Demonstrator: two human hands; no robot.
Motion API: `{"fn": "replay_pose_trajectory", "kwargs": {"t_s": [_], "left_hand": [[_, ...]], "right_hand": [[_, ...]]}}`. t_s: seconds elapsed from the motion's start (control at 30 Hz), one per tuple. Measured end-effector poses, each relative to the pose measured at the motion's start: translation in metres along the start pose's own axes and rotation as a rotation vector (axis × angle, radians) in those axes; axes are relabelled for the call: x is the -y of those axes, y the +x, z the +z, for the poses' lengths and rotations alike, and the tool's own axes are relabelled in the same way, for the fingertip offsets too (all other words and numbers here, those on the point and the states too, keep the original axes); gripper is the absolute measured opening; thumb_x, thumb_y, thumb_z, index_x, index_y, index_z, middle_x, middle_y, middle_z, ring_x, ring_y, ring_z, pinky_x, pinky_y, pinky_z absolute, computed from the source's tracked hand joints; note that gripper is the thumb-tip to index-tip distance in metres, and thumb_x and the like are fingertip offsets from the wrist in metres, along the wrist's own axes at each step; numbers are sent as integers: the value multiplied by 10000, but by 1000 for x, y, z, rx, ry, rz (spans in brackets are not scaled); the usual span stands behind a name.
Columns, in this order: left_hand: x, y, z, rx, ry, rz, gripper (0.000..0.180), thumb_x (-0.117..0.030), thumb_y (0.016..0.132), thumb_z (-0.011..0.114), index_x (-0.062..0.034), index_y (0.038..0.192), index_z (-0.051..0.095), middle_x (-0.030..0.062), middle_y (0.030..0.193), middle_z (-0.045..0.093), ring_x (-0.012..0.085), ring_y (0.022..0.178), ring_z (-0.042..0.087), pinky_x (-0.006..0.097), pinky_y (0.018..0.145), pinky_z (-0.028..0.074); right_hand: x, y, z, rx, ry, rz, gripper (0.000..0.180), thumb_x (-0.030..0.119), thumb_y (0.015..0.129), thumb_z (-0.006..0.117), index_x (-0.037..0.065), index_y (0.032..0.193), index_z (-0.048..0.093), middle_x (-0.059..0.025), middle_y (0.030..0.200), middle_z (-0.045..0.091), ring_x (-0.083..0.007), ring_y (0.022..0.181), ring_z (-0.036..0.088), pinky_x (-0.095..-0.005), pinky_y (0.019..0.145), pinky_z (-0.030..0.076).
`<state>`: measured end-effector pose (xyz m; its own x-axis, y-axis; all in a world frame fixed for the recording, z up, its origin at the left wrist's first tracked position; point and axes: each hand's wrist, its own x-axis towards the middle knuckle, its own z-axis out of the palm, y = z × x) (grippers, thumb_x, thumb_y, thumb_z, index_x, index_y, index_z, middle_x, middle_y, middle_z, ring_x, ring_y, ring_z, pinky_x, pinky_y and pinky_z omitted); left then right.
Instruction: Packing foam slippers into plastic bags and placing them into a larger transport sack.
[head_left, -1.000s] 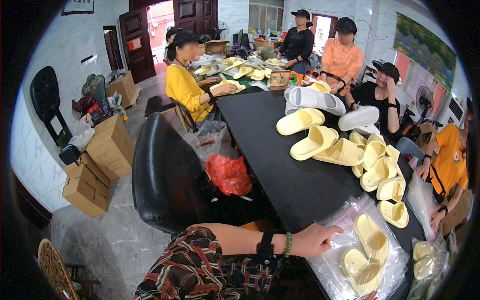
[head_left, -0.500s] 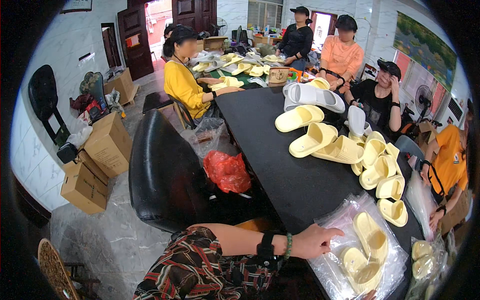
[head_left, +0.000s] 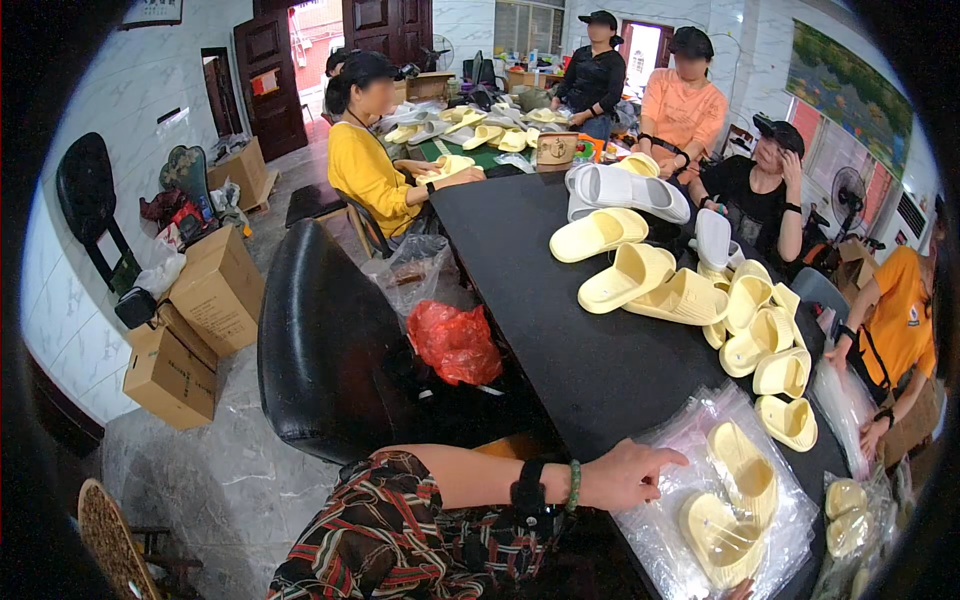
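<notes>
My left hand (head_left: 630,478) lies flat at the near edge of the black table (head_left: 540,290), fingers stretched out and slightly apart, pointing right. Its fingertips touch the edge of a clear plastic bag (head_left: 655,525) that holds two pale yellow slippers (head_left: 745,472). The forearm carries a black watch and a green bead bracelet (head_left: 573,485) below a patterned sleeve. My right hand is out of the picture.
Several loose yellow slippers (head_left: 760,340) and white slippers (head_left: 625,190) lie farther up the table. More bagged slippers (head_left: 845,500) sit at the right. Seated people work along both sides. A black chair (head_left: 320,350), a red bag (head_left: 455,340) and cardboard boxes (head_left: 210,290) stand to the left.
My left hand has stayed where it was. The person in black at the right has tipped a white slipper upright.
</notes>
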<state>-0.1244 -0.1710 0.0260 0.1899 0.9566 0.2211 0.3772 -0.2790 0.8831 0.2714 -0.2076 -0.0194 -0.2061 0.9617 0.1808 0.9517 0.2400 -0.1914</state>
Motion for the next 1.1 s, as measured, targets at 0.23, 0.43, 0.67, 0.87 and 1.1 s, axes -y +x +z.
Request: {"fn": "replay_pose_trajectory", "kwargs": {"t_s": [0.23,0.43,0.67,0.87,1.1], "left_hand": [[4,6,0,-57,80,40,530,-100,818,694,-95,1328,549,51,791,691,217,812,652,392,842,464],[12,5,-3,8,93,-21,543,-154,841,685,-114,1358,522,23,824,683,205,931,620,392,902,400],[2,25,-1,84,301,42,547,-214,863,686,-99,1363,499,60,864,694,280,869,659,398,822,492],[14,77,-11,280,-219,-243,629,-362,960,625,-27,1431,377,120,1088,671,188,871,684,301,698,543],[-11,109,4,254,-484,-532,679,-371,970,602,-1,1454,301,176,1175,611,217,871,683,266,647,500]], "right_hand": [[-27,0,14,55,-7,-46,728,595,1004,267,143,1571,206,-210,1621,129,-476,1466,145,-610,1127,203],[-29,1,17,79,-2,-59,651,564,1025,200,211,1570,234,-192,1633,93,-447,1488,90,-605,1143,167],[-24,4,-28,270,264,-78,712,543,1031,234,99,1578,131,-185,1639,57,-427,1496,55,-595,1173,91],[-24,40,-64,145,183,1,584,350,1007,514,69,1495,358,-207,1556,320,-422,1452,247,-475,1176,230],[-41,84,-47,17,408,202,696,260,920,660,-38,1451,323,-311,1361,482,-397,1182,564,-420,973,481]]}}
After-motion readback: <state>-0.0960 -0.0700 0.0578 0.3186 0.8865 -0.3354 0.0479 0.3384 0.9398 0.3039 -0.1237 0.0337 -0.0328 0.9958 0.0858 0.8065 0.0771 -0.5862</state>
